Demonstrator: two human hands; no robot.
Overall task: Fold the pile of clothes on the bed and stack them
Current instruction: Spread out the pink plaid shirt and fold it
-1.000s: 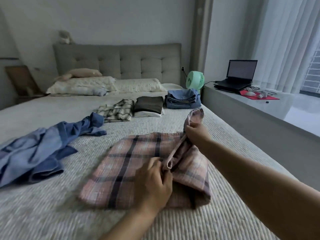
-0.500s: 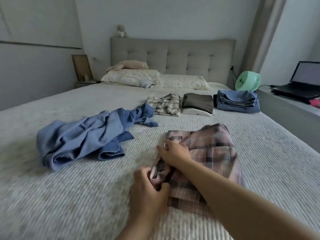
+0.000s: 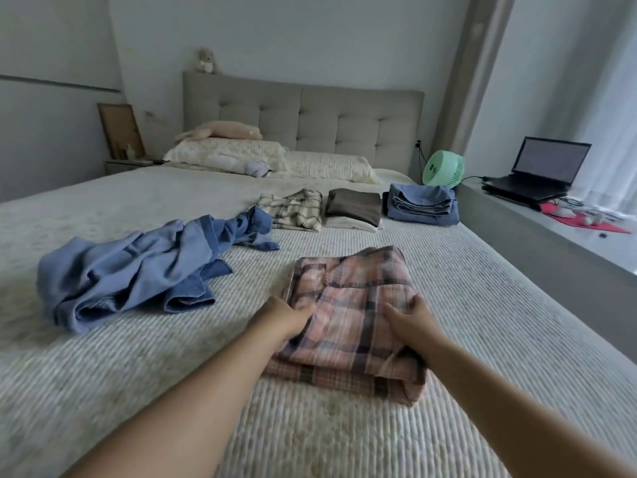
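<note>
Currently, head view only: all entries below derive from this single camera.
Task item: the pink plaid garment [image 3: 348, 319] lies folded into a compact rectangle on the bed [image 3: 482, 305], directly in front of the person.
Left hand: the left hand [image 3: 287, 317] grips the left edge of the folded garment, its fingers curled into the cloth.
Right hand: the right hand [image 3: 412, 322] grips the right side, with the thumb on top and the fingers tucked round the edge.
Remaining work: the blue denim garment [image 3: 138, 270] lies crumpled and unfolded to the left, well apart from the plaid one.
Finished items: the cream checked shirt [image 3: 293, 210], the brown stack [image 3: 353, 210] and the blue folded stack [image 3: 422, 203] sit in a row near the pillows.
Risk, unfolding: the near right corner shows loose layers; a lift by the edges alone would probably let the lower layers sag and open.
Risk, uneven lift: if one hand rises before the other, the fold is likely to slide apart.
Risk, placement: a careless set-down onto the row could skew or topple an existing stack.
Risk, obstruction: a low carry to the left could drag across the denim.
</note>
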